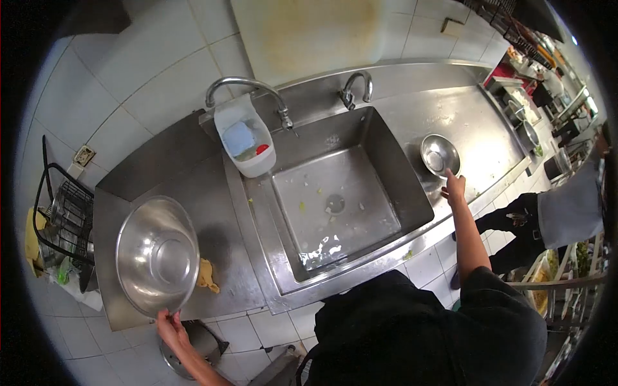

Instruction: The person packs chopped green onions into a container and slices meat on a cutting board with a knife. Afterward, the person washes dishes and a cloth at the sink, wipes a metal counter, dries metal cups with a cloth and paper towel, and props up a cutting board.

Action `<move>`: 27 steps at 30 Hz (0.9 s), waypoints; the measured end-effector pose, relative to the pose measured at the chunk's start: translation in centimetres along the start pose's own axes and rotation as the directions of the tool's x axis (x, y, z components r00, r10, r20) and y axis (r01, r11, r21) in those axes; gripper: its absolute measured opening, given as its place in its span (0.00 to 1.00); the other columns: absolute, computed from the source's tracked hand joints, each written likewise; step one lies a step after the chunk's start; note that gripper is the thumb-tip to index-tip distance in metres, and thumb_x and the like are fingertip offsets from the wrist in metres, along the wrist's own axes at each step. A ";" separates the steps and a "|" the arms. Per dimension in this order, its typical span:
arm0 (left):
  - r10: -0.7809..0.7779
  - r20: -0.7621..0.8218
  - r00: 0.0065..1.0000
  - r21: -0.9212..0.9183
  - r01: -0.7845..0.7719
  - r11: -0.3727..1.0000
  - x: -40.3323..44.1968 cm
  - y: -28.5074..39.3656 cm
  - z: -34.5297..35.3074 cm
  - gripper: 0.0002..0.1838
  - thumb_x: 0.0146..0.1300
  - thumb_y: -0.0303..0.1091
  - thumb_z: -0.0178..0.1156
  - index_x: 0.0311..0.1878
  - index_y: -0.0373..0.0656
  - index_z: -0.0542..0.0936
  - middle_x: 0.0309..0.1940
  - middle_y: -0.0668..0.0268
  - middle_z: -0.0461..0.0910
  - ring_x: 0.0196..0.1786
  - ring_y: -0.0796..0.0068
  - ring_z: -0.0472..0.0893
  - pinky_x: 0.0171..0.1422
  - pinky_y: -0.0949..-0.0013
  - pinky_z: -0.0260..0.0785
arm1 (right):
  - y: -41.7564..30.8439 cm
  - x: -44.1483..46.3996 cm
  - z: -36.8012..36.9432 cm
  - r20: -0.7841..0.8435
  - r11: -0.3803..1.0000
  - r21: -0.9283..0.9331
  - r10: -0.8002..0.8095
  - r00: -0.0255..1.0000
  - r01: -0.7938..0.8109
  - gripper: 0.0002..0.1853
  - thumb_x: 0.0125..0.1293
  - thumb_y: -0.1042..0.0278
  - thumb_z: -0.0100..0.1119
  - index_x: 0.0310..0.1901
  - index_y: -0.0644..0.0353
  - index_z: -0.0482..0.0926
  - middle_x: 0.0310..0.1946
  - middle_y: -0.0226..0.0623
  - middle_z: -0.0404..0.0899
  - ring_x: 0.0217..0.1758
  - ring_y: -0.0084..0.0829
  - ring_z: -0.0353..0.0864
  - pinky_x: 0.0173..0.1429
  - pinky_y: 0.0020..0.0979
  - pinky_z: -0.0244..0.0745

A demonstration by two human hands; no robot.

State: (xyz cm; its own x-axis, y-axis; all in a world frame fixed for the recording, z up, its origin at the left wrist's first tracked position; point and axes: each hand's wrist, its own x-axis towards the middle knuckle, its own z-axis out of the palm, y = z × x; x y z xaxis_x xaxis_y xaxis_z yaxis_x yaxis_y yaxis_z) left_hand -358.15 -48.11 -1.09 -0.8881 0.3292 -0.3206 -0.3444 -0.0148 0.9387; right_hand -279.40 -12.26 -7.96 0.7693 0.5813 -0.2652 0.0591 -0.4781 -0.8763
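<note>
My left hand [171, 329] grips the near rim of a large steel bowl [172, 257] at the left end of the counter. The bowl tilts so that its inside faces me. Beside its lower right edge lies a yellow cloth-like item [206, 275], partly hidden by the bowl. On the right, my right hand [455, 186] has its fingers closed at the near rim of a small steel bowl [440, 156], which is over the right counter. Between my hands is a steel sink [347, 186] with food scraps and a little water on its bottom.
Two curved taps, a left one [248, 82] and a right one [355, 87], stand behind the sink. A white plastic container [257, 166] holding a blue item sits at its back left corner. A black rack [67, 212] stands at far left. Another person [566, 206] is at right.
</note>
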 end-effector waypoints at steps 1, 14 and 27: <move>-0.009 0.001 1.000 0.047 0.009 0.999 -2.4 0.5 0.1 0.10 0.55 0.25 0.58 0.41 0.37 0.77 0.38 0.64 0.79 0.39 0.71 0.80 0.42 0.70 0.82 | -0.1 1.3 0.5 0.012 0.999 0.034 0.014 1.000 -0.014 0.32 0.65 0.55 0.62 0.61 0.70 0.64 0.40 0.51 0.76 0.26 0.37 0.79 0.26 0.36 0.76; -0.369 0.376 0.850 0.324 0.253 0.912 -31.2 -5.4 24.2 0.14 0.58 0.21 0.57 0.49 0.36 0.78 0.39 0.63 0.81 0.37 0.74 0.82 0.34 0.69 0.82 | 0.8 17.7 -2.4 0.219 0.961 0.270 -0.007 0.976 -0.053 0.15 0.62 0.78 0.49 0.48 0.78 0.66 0.31 0.47 0.76 0.25 0.35 0.79 0.24 0.32 0.79; -0.449 0.730 0.515 0.377 0.244 0.893 -41.1 -20.9 49.4 0.13 0.58 0.21 0.57 0.47 0.32 0.77 0.40 0.57 0.80 0.39 0.68 0.84 0.35 0.66 0.84 | 2.5 27.7 -11.4 0.257 0.870 0.462 0.053 0.965 -0.170 0.03 0.69 0.79 0.53 0.37 0.68 0.71 0.29 0.36 0.73 0.28 0.26 0.75 0.41 0.29 0.83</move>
State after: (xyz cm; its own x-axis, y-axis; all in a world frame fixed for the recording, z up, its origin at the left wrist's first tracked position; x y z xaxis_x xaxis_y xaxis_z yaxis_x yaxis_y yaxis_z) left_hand -299.44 -14.64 -1.28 -0.0808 0.8656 -0.4942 -0.4101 0.4230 0.8080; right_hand -250.69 -4.80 -12.90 0.5823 0.7048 -0.4052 -0.3734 -0.2108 -0.9034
